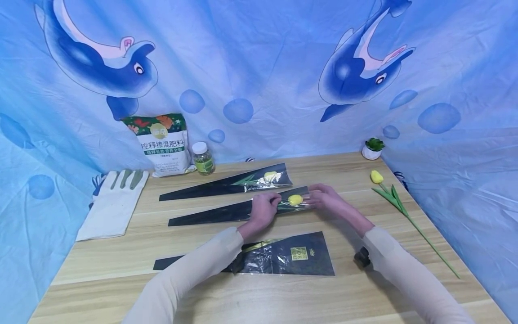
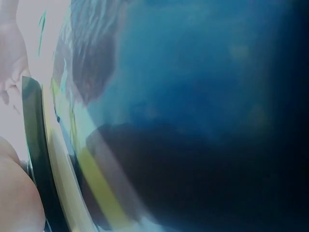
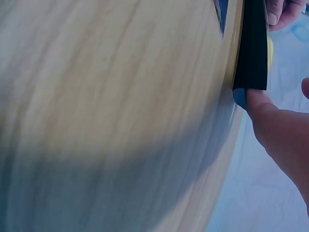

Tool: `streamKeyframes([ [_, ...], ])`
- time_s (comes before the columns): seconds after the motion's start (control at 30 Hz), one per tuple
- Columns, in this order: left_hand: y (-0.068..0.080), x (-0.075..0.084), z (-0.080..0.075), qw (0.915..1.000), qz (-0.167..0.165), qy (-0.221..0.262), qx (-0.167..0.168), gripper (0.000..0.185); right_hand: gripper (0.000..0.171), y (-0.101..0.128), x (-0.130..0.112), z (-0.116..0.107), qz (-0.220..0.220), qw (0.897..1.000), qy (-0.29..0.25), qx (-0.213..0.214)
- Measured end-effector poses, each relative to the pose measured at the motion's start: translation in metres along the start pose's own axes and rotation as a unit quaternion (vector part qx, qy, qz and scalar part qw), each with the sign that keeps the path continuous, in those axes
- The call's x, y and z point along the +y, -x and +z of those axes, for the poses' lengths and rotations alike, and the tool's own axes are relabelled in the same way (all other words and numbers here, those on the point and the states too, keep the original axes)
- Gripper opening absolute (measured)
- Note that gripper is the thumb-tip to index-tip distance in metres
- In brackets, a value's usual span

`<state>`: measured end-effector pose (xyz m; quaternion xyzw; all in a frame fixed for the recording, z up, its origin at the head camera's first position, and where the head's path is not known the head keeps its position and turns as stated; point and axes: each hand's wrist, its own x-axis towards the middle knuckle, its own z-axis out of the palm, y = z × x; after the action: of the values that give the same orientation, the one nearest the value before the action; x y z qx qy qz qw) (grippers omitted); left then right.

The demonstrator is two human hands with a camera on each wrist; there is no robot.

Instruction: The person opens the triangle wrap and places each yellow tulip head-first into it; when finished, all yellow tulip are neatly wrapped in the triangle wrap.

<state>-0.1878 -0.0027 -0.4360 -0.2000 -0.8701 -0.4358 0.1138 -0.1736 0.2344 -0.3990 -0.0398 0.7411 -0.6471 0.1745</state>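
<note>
We're working at a wooden table (image 1: 283,297), blue dolphin backdrop (image 1: 275,54) behind, middle black sleeve (image 1: 218,214) stretching crosswise, tapering leftward, left hand (image 1: 264,209) pinching it, right hand (image 1: 325,198) touching, grip unclear.

The middle wrapper (image 1: 214,215) is black with a clear part, its tulip (image 1: 295,200) yellow. The far wrapper (image 1: 194,191) shows the same black, yellow and green. The near wrapper (image 1: 311,245) is black too — marked with a gold square. A loose tulip (image 1: 376,176) at right is yellow, with green stem and leaves. The table (image 1: 283,299) has tan wood grain; the blue backdrop (image 1: 275,40) carries darker bubbles and blue-and-pink dolphins (image 1: 97,63). The person's sleeves (image 1: 194,270) are off-white.
</note>
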Motion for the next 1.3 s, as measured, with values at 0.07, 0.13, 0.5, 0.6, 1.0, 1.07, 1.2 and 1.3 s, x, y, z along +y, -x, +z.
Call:
streamKeyframes([
  [0.07, 0.0, 0.0, 0.001, 1.0, 0.001, 0.0, 0.002, 0.008, 0.057, -0.001, 0.0, 0.001, 0.006, 1.0, -0.008, -0.003],
  [0.13, -0.001, 0.0, 0.001, 1.0, 0.003, -0.001, 0.005, 0.008, 0.057, -0.002, -0.001, 0.002, 0.007, 1.0, -0.008, -0.006],
  [0.5, -0.002, -0.001, 0.0, 0.9999, 0.012, -0.007, 0.007, 0.008, 0.058, -0.003, -0.002, 0.003, 0.015, 0.999, 0.031, 0.0],
  [0.6, -0.001, -0.002, 0.0, 0.9998, 0.018, -0.006, 0.01, 0.007, 0.06, -0.003, -0.001, 0.003, 0.009, 1.0, 0.022, 0.001],
  [1.0, 0.005, 0.0, -0.008, 0.9985, 0.049, -0.021, 0.012, 0.009, 0.061, 0.009, -0.002, -0.012, -0.014, 0.999, 0.031, 0.02],
  [1.07, 0.009, 0.002, -0.013, 0.998, 0.058, -0.023, 0.015, 0.012, 0.06, 0.013, -0.002, -0.015, -0.018, 0.999, 0.04, 0.032],
  [1.2, 0.021, 0.012, -0.026, 0.9946, 0.1, -0.024, 0.014, 0.011, 0.061, 0.023, -0.003, -0.019, -0.022, 0.996, 0.067, 0.057],
  [1.3, 0.039, 0.021, -0.037, 0.9913, 0.13, -0.013, -0.014, 0.007, 0.059, 0.036, -0.002, -0.024, -0.009, 0.994, 0.085, 0.064],
])
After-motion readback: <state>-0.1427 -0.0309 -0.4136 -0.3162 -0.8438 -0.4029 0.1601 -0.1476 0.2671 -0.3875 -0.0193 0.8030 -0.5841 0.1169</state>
